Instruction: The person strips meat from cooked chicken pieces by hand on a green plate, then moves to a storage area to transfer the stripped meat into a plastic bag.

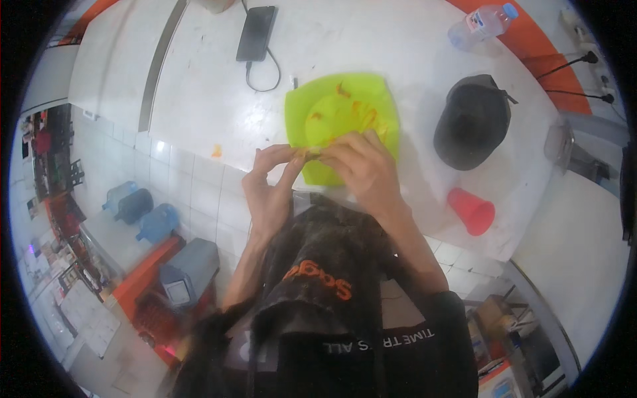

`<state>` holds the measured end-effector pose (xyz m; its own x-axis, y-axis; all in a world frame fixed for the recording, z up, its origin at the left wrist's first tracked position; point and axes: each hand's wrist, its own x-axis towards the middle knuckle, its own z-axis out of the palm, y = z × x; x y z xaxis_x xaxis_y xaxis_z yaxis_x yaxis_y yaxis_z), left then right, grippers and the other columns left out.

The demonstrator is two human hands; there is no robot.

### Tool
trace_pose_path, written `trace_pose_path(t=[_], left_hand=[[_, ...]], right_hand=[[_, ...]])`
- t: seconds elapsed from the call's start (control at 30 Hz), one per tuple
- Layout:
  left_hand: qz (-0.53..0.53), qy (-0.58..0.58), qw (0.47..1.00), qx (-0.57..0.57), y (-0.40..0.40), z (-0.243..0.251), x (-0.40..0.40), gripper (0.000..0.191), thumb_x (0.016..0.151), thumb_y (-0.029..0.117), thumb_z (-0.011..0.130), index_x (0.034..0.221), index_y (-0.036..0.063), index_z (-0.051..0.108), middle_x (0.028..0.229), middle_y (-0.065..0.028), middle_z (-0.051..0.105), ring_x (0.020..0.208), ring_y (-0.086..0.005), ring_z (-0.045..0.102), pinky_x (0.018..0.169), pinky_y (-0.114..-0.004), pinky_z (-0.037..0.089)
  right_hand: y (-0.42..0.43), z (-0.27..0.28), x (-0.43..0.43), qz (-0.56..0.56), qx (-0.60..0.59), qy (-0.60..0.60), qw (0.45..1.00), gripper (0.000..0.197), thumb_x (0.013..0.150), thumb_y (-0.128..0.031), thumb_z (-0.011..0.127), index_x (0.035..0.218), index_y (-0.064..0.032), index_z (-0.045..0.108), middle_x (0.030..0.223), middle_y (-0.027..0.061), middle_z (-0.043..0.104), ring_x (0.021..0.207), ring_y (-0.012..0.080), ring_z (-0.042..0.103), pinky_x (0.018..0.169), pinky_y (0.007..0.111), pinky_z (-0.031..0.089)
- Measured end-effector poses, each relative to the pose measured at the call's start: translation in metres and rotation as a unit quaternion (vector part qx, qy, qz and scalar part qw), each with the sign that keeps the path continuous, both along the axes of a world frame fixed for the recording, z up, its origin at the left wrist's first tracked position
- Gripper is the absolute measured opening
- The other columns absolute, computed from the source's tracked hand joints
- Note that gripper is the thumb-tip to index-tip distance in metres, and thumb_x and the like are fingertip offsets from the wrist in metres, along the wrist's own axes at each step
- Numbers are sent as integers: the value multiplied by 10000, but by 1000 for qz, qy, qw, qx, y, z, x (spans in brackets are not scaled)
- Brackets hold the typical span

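Note:
Both of my hands meet over the near edge of a lime-green plate [323, 119]. Between the fingertips of my left hand [271, 189] and my right hand [366, 171] is a small, pale yellowish piece of food [312, 153], too small to name surely. Orange scraps [366, 117], which look like peel or sauce, lie on the plate's right side, with a reddish-brown bit [342, 90] near its far edge. My fingers partly hide the piece.
A smartphone [256, 35] with a cable lies beyond the plate. To the right are a dark cap [473, 122], a tipped red plastic cup [472, 211] and a plastic bottle [482, 26]. An orange scrap [216, 150] lies on the white table [209, 99] at left.

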<state>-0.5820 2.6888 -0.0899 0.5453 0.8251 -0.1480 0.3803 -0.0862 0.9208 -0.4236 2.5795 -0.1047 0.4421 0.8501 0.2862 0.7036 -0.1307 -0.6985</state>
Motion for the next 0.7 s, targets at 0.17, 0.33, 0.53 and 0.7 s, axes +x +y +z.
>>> trace_pose_path(t=[0.17,0.33,0.53,0.7], left_hand=[[7,5,996,-84,-2,-12,2,196,939,120,740,1067,-24,777,1027,-114,759,1062,-187,646,978,-338,466],[17,9,994,-106,-4,-19,1,205,955,120,741,1083,-40,759,1023,-115,756,1003,-161,663,944,-324,505],[11,21,994,-103,-5,-21,-5,216,957,123,740,1094,-43,755,1043,-125,755,1003,-168,670,945,-327,508],[22,22,997,-70,-2,-27,-17,223,953,131,756,1098,-39,750,1015,-123,761,990,-162,676,963,-344,508]], right_hand=[[-6,-9,-2,-23,-13,26,999,106,781,-125,801,871,-101,751,863,7,657,834,229,602,745,357,524],[-8,-17,-3,-32,1,57,998,97,798,-103,785,882,-75,746,873,37,674,856,254,620,756,367,525],[-14,-29,5,-146,-29,187,971,96,855,-90,761,921,-20,752,906,103,712,877,291,640,778,385,522],[-28,-33,29,-252,-74,275,925,180,917,-149,761,986,17,772,940,130,752,829,224,670,770,351,517]])
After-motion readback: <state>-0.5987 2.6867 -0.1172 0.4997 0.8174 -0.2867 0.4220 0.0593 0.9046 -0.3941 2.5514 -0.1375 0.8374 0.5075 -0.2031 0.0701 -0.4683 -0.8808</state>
